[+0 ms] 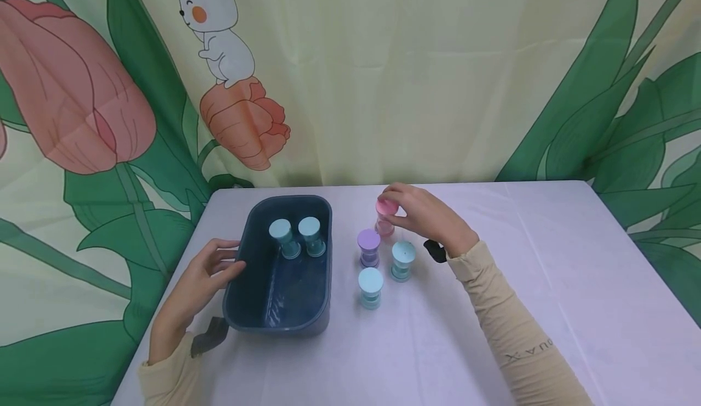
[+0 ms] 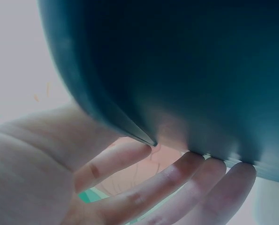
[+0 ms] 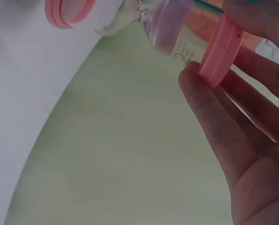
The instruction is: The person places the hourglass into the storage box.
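Observation:
My left hand is at the left side of a dark blue plastic bin. Its thumb lies over the rim and its fingertips touch the outer wall, so the wall is pinched between. Right of the bin, my right hand pinches the top cap of a pink sand timer between thumb and fingers. In the right wrist view this sand timer has clear bulbs and pink end caps. Close to that hand stand a purple sand timer and two light blue ones, one behind and one in front.
Two light blue sand timers stand upright in the back part of the bin. A white cloth covers the table. Behind its far edge hangs a printed curtain with a rabbit, a carrot and leaves.

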Demonstrator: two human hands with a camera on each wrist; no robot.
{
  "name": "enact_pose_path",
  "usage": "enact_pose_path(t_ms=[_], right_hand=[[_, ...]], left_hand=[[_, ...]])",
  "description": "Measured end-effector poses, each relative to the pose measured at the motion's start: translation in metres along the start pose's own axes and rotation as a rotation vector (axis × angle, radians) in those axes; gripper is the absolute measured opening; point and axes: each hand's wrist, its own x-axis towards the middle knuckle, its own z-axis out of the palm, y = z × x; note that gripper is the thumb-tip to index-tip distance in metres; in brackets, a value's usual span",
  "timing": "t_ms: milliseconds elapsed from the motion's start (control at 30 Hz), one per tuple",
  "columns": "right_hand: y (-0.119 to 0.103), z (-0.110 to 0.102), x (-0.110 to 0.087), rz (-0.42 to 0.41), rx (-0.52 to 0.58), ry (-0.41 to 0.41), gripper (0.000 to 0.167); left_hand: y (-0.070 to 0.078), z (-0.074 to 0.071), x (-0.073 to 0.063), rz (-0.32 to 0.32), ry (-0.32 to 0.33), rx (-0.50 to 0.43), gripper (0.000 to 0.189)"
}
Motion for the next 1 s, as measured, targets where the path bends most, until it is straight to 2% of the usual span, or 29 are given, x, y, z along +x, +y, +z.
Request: enact_pose_path(t_ms=[300,1000], right_hand=[[-0.009,-0.011,0.002,-0.047,0.008,0.051,0.024],[-0.030,-0.025,0.010,-0.145,-0.027,0.104,0.029]], left_hand=[[0.000,-0.001,0.001,0.004,-0.005,-0.003,0.055],[0.001,-0.001,-0.001,0.005,-0.002,-0.004,0.054]])
